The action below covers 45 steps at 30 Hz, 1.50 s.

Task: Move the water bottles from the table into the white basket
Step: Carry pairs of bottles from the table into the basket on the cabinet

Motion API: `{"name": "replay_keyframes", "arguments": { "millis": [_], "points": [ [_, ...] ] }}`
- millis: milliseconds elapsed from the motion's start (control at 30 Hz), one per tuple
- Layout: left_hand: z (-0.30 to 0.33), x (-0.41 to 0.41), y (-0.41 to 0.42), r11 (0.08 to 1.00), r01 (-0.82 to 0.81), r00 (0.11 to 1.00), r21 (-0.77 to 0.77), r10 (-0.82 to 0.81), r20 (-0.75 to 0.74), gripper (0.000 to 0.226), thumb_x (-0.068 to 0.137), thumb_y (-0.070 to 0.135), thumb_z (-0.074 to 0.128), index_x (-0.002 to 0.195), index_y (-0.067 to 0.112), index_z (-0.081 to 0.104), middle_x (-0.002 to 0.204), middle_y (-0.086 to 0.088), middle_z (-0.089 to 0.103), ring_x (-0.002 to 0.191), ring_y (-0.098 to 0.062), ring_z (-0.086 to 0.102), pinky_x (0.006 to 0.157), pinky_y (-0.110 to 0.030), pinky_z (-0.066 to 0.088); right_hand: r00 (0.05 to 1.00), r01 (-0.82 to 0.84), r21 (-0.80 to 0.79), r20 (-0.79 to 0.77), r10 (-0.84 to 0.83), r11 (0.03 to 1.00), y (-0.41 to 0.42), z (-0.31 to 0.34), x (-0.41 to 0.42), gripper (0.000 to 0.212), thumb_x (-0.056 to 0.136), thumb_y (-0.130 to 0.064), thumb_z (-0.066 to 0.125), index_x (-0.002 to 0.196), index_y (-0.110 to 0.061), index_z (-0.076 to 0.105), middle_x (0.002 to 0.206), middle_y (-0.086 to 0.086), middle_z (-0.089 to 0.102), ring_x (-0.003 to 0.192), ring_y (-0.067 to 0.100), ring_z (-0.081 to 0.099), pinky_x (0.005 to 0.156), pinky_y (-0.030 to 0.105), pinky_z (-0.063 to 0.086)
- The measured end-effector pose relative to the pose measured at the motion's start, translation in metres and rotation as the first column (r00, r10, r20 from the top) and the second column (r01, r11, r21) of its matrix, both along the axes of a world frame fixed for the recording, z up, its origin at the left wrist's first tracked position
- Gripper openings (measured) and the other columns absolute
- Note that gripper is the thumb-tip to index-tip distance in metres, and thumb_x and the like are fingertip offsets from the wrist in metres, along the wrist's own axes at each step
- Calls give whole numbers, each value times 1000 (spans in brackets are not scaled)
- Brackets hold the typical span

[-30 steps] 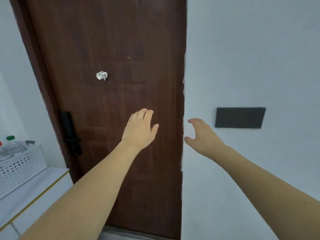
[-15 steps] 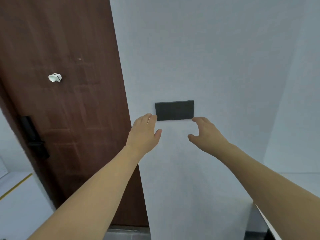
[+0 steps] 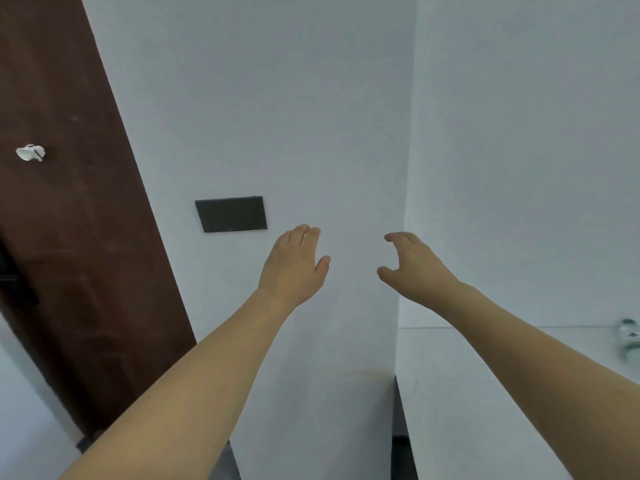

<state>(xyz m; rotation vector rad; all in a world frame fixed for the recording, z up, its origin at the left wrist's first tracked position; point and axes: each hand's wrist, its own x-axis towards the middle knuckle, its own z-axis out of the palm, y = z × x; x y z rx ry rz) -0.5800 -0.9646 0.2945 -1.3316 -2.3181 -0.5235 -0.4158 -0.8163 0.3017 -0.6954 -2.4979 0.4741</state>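
Head view shows both bare forearms stretched out in front of a white wall. Left hand (image 3: 294,265) is held flat with the fingers together and the thumb out to the side — open, nothing in it. Right hand (image 3: 412,263) is spread in a loose curve, thumb low and fingers arched above it, also holding nothing. The two hands are near each other but apart, with bare wall showing between them.

One water bottle (image 3: 629,339) is just visible at the far right edge, blurred and cut off by the frame, on the white table (image 3: 485,393) whose surface runs beneath the right forearm. It is well apart from both hands.

On the left stands a dark brown door (image 3: 69,254) with a small white hook (image 3: 31,153) on it. A dark rectangular wall panel (image 3: 231,214) sits just up and left of the left hand — not touching it.
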Motion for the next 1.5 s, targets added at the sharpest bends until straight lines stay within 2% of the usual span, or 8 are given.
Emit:
{"name": "replay_keyframes", "arguments": {
  "millis": [200,367,667,800,967,1233,1400,1500],
  "points": [
    [10,59,62,998,66,998,16,-66,-10,56,102,36,46,149,8,35,155,-10,36,142,-28,32,116,-38,30,998,50,-25,-39,-51,998,49,-4,64,63,88,-26,58,145,-14,33,152,-1,31,132,20,38,101,32,37],
    [12,124,113,996,93,996,-6,-93,-2,56,102,37,45,150,10,33,156,-8,34,143,-27,30,114,-39,32,997,68,-38,-42,-69,997,99,-2,130,63,89,-25,57,146,-14,32,153,-1,29,134,20,35,98,31,35],
    [-5,260,225,999,39,996,31,-41,80,54,101,36,46,147,11,37,154,-6,36,138,-27,36,102,-39,42,998,48,-59,-28,-50,997,218,-11,281,62,89,-26,56,146,-16,32,153,-2,29,134,18,35,99,29,33],
    [-13,316,285,996,89,991,19,-90,96,53,101,37,47,146,11,37,153,-4,36,137,-26,37,98,-40,45,995,102,-87,-13,-103,991,275,-13,339,63,89,-25,57,146,-14,33,152,0,30,135,20,34,102,30,33],
    [-22,376,370,981,191,972,17,-191,135,53,101,35,47,146,10,37,153,-5,37,136,-28,37,99,-41,44,982,183,-121,-27,-187,976,337,-32,402,62,88,-25,58,144,-14,35,150,2,33,133,21,37,98,28,32],
    [-50,490,502,965,259,941,-49,-241,238,54,101,37,45,148,12,35,155,-2,33,135,-26,39,99,-40,45,946,322,-203,41,-321,925,465,-65,527,62,87,-25,59,144,-13,37,151,5,34,134,23,37,102,32,32],
    [-68,541,578,973,217,923,-82,-177,341,53,101,37,46,147,12,35,153,-6,36,129,-28,44,98,-39,43,939,344,-293,105,-327,892,549,-93,582,61,88,-26,59,144,-14,37,150,6,34,129,22,41,89,25,31],
    [-90,552,611,962,222,910,-157,-146,388,54,101,38,46,147,13,36,152,-7,37,125,-27,48,95,-39,44,927,375,-366,180,-330,852,594,-114,593,61,88,-24,57,143,-11,37,148,9,37,124,24,45,86,25,33]
  ]
}}
